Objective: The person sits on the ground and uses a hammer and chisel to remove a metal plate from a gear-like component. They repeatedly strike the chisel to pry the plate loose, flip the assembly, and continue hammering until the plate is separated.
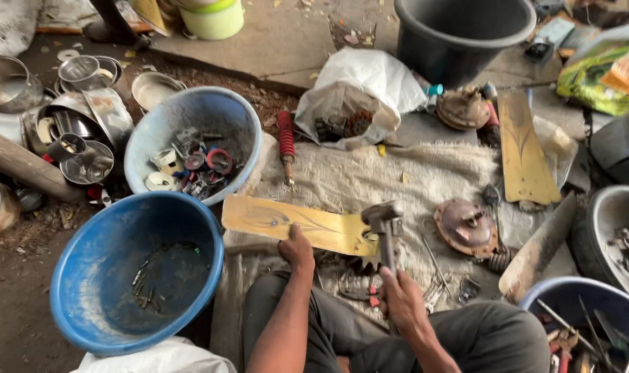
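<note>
Between the hands, left (297, 250) pins yellow blade (294, 224); right (401, 297) grips hammer (385, 222).

Beside the yellow fan blade (297, 225), the blue tub (591, 314) is cut off by the frame edge — its tools partly unseen.

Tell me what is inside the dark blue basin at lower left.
The dark blue basin holds a thin scatter of small screws and metal bits on its dark, grimy bottom. Its near wall hides the front of the floor, so anything lying there cannot be seen.
</note>
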